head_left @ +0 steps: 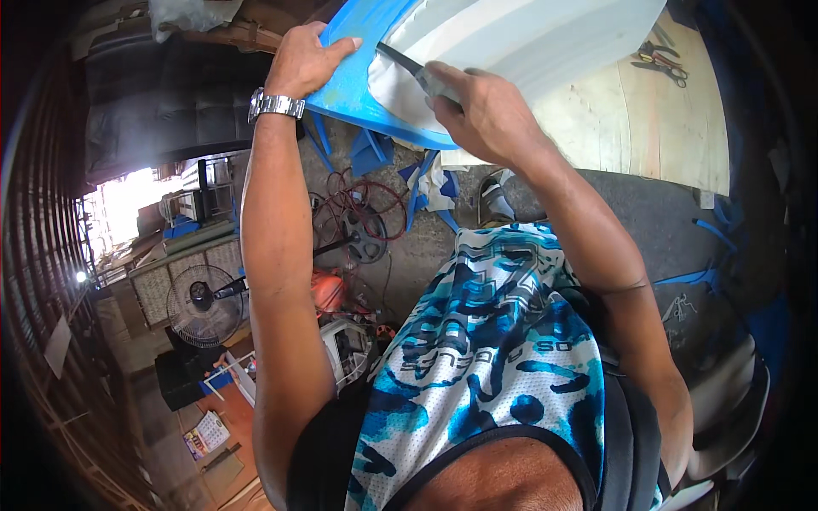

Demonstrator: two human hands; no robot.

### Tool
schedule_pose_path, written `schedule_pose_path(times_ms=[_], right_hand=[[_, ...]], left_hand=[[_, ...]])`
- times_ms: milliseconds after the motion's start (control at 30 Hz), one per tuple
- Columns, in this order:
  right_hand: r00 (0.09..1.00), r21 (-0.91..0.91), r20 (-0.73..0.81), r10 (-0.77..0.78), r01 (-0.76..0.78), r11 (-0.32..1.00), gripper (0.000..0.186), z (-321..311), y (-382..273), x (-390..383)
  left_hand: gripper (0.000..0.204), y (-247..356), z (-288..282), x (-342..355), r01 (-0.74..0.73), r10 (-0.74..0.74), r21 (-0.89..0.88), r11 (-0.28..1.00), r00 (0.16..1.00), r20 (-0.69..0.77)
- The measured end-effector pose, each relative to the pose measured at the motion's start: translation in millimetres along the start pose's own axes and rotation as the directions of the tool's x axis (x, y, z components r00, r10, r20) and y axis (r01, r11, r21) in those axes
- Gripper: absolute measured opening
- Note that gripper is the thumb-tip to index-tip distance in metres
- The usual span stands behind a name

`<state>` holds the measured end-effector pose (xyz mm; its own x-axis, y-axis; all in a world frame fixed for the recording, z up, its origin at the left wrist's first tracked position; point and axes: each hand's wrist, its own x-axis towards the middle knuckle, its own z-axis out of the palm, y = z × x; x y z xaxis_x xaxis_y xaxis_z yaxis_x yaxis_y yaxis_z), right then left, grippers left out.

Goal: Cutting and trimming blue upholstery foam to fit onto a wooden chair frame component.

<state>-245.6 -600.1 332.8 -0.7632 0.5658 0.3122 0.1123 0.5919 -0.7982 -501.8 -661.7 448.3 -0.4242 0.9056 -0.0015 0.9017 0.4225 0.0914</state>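
My left hand [302,61], wearing a steel watch, grips a blue-faced, curved piece [345,89] at the top centre, with its thumb on the blue surface. The piece has a pale grey-white middle [511,43]. My right hand [486,115] is closed around the grey handle of a thin, dark-bladed tool [399,58], whose tip lies at the inner edge of the blue band near my left thumb. The piece rests over a pale plywood board [648,136], and pliers and scissors [660,64] lie on that board to the right.
A black tufted cushion [162,94] lies at upper left. On the floor are red hoses [358,200], blue offcuts [371,149], an orange object [328,289] and my shoe [494,204]. A fan [204,307] stands lower left, and a pale chair [724,409] sits at lower right.
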Motion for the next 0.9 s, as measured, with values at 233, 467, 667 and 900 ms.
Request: schedule_pose_path(times_ms=[233,467,667,900], right_hand=[[0.999,0.085,0.032,0.028,-0.031,0.996,0.037,0.1,8.2,-25.8],[0.986,0.065,0.164,0.028,-0.039,0.997,0.044,-2.2,-5.7,-13.3],[0.965,0.045,0.249,0.085,-0.099,0.994,0.044,-7.5,-3.8,-19.0],[0.967,0.116,0.250,0.037,-0.067,0.991,0.049,-7.3,5.2,-11.7]], left_hand=[[0.061,3.5,15.5,-8.5,0.058,-0.058,0.004,0.998,0.998,0.009],[0.058,-11.4,9.3,-9.6,0.060,-0.060,-0.007,0.998,0.998,-0.023],[0.070,-23.4,4.6,-8.8,0.183,-0.180,-0.037,0.983,0.982,0.063],[0.062,-22.2,10.0,-77.5,0.247,-0.312,-0.866,0.435,0.943,0.112]])
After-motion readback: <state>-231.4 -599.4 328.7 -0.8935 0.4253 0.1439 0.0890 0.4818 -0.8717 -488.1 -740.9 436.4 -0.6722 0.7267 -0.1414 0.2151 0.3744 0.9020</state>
